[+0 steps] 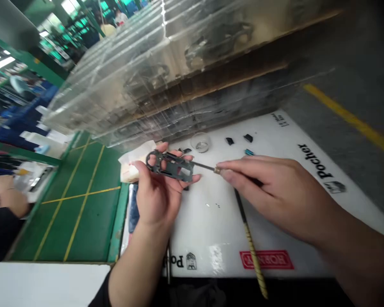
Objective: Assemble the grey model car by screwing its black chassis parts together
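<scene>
Item: my left hand (pixel 156 192), curled around a dark slotted metal plate (pixel 169 167), which it holds up above a white printed mat (pixel 211 238). Item: my right hand (pixel 275 192), pinched narrow on a thin screwdriver with a brass collar (pixel 216 170), the tip of its shaft right at the plate. Also on the mat: small black parts (pixel 229 141), a clear round cup (pixel 200 143), a small blue piece (pixel 248 152).

- Plastic drawer unit (pixel 179 72) at 12 o'clock, behind the desk mat (pixel 208 243)
- Small cup (pixel 201 143) on the mat, at 12 o'clock
- Slim rod (pixel 251 243) on the mat, at 5 o'clock
- Workbench top (pixel 86 213) at 9 o'clock
</scene>
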`<state>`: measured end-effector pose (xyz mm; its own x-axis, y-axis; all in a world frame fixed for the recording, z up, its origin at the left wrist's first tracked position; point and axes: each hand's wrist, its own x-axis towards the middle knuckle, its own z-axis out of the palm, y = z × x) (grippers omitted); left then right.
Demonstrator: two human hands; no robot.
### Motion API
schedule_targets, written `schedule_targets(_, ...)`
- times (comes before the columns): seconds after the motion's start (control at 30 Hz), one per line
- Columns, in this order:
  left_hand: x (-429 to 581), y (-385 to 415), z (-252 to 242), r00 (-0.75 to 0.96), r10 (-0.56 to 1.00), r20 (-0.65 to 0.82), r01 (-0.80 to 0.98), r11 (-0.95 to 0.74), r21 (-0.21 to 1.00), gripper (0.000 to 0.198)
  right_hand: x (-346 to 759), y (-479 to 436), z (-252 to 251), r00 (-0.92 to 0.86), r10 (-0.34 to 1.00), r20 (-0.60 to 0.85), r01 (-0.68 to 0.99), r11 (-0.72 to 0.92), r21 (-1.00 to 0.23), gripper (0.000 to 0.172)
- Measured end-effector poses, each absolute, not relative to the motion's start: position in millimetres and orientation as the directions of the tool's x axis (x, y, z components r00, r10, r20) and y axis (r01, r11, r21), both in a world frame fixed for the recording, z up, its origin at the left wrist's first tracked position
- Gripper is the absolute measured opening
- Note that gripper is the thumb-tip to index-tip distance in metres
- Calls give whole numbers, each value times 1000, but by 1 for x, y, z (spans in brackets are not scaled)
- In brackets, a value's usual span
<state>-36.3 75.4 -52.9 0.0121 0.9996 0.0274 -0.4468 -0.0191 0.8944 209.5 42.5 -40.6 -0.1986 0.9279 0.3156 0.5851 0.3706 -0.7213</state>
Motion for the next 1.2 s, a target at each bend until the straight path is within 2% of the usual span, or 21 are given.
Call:
schedule_targets(0.07, -35, 80, -53, 81, 996, -45, -465, 77, 882, 69, 218, 50, -38, -180, 972, 152, 716, 236, -657, 38)
schedule_targets(0.17, -32, 81, -54, 128, 987, -94, -462, 143, 875, 72, 222, 56, -38, -132, 988, -84, 891, 81, -446, 39)
schedule_targets(0.27, -32, 80, -57, 180, 975, -130, -445, 198, 873, 72, 217, 57, -39, -72, 971, -228, 969, 14, -246, 37)
schedule_targets(0.33, -33, 79, -58, 233, 961, -147, -442, 240, 865, 72, 212, 57, -38, -61, 956, -286, 985, 12, -171, 38)
schedule_targets(0.43, -33, 76, -60, 321, 929, -187, -445, 322, 835, 67, 207, 57, -40, -93, 938, -333, 991, 56, -121, 36)
schedule_targets(0.57, -30, 72, -61, 360, 900, -246, -414, 391, 822, 64, 208, 59, -50, -78, 953, -294, 994, 52, -96, 28)
schedule_targets(0.63, -29, 71, -61, 340, 903, -264, -376, 387, 842, 63, 209, 59, -56, -81, 967, -241, 988, 46, -145, 28)
schedule_targets(0.7, -29, 70, -60, 314, 905, -287, -338, 389, 857, 63, 211, 58, -61, -87, 988, -125, 967, 53, -249, 30)
schedule_targets(0.83, -29, 72, -61, 310, 891, -332, -319, 426, 847, 63, 212, 58, -67, -74, 988, 135, 787, 141, -601, 33)
schedule_targets(0.9, -30, 74, -62, 346, 876, -336, -321, 447, 835, 58, 211, 61, -69, -105, 988, 116, 603, 156, -782, 33)
schedule_targets(1.0, -31, 76, -64, 403, 859, -317, -281, 446, 850, 54, 208, 66, -71, -196, 979, -49, 324, 18, -946, 43)
schedule_targets(1.1, -32, 75, -68, 467, 843, -267, -234, 408, 882, 72, 203, 69, -67, -251, 956, -153, 167, -113, -979, 61)
schedule_targets(1.2, -31, 74, -72, 497, 844, -200, -269, 370, 889, 92, 198, 73, -58, -279, 946, -162, 166, -119, -979, 64)
